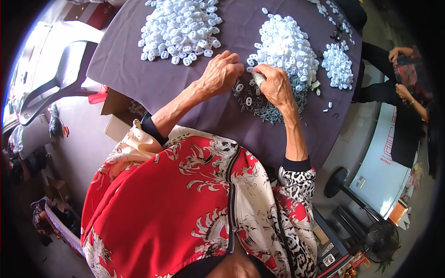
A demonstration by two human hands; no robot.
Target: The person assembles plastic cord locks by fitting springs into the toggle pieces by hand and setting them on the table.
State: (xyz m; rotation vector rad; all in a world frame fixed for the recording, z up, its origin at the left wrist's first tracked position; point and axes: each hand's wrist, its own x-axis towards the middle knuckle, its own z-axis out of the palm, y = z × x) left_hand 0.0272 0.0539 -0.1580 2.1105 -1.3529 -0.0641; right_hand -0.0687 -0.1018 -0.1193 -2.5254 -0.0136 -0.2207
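In the head view, a dark cloth-covered table (250, 28) fills the far side of the room, a grey chair (60, 74) left, another person (403, 92) right. White two-holed pieces (285, 46) heap far of the right hand (276, 85); thin dark metal bits (269, 112) lie near it. Its fingers are bent in a pinch; the left hand (221, 73) curls closed beside it. I cannot tell what either grips. The pieces look light, stiff and rather slippery, probably best held by the outer rim, leaving the holes clear.
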